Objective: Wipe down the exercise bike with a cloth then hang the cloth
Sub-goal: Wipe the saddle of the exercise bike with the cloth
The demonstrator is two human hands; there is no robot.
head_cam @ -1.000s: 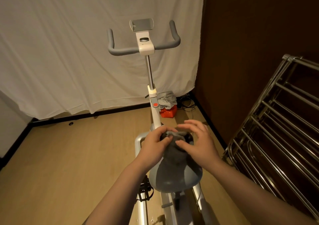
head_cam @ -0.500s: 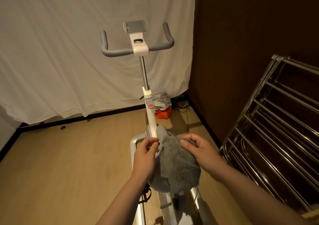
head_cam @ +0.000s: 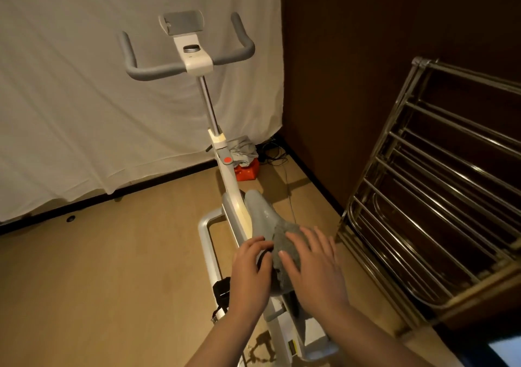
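Both hands lie flat, fingers straight: the right hand (head_cam: pixel 313 268) presses the cloth (head_cam: pixel 282 265) on the saddle (head_cam: pixel 260 214), the left hand (head_cam: pixel 249 271) its left edge. The hands hide the saddle's rear. No writing is legible.

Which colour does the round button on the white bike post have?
The round button is orange-red, clearest in the head view.

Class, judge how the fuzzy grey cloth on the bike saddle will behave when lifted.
The fuzzy grey cloth probably flops: it drapes over the pale grey bike saddle. Likely light, since it follows the saddle's curve under the flat right hand. Its nap should grip, not slip.
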